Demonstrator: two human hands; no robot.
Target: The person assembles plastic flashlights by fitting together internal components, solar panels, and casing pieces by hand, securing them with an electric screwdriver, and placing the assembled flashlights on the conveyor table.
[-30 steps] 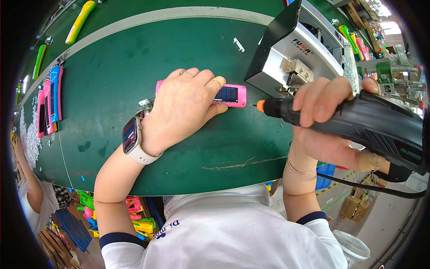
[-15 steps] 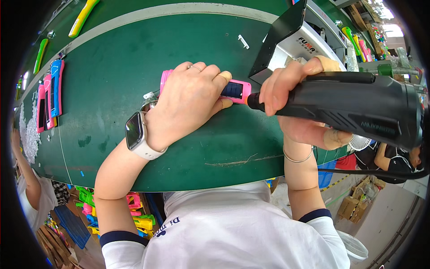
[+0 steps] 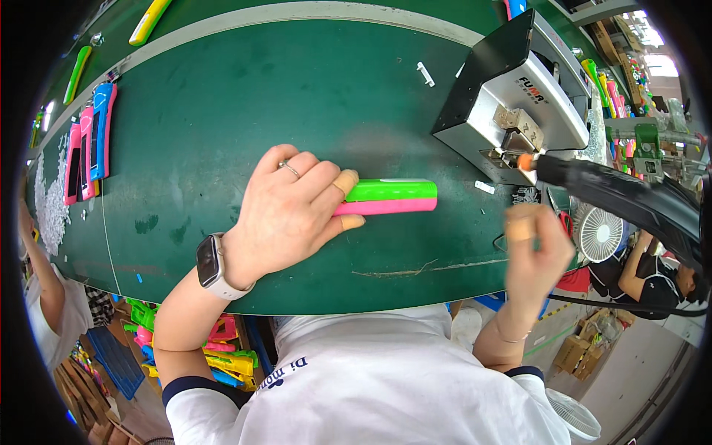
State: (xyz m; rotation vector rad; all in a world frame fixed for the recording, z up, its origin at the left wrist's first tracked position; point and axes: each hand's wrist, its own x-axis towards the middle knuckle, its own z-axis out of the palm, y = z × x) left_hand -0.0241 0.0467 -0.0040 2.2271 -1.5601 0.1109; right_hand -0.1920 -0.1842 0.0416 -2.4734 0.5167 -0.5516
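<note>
My left hand (image 3: 285,215), with a smartwatch, a ring and taped fingertips, presses on a long plastic part (image 3: 393,197) lying across the green belt (image 3: 222,111). The part shows a green strip above a pink strip and sticks out to the right of my fingers. My right hand (image 3: 530,248) is blurred, near the belt's front edge, fingers loosely curled and holding nothing. A black electric screwdriver (image 3: 623,199) with an orange tip hangs free above and to the right of that hand.
A grey metal box machine (image 3: 512,104) stands at the back right. Pink and blue parts (image 3: 89,144) lie at the far left, with yellow (image 3: 148,21) and green ones (image 3: 77,73) beyond. A small fan (image 3: 601,234) and another person (image 3: 656,271) are right; one more person (image 3: 48,304) is left.
My right hand has let go of the screwdriver and dropped toward the belt's edge; the tool swung up to the right. The part now lies on its side, green strip showing.
</note>
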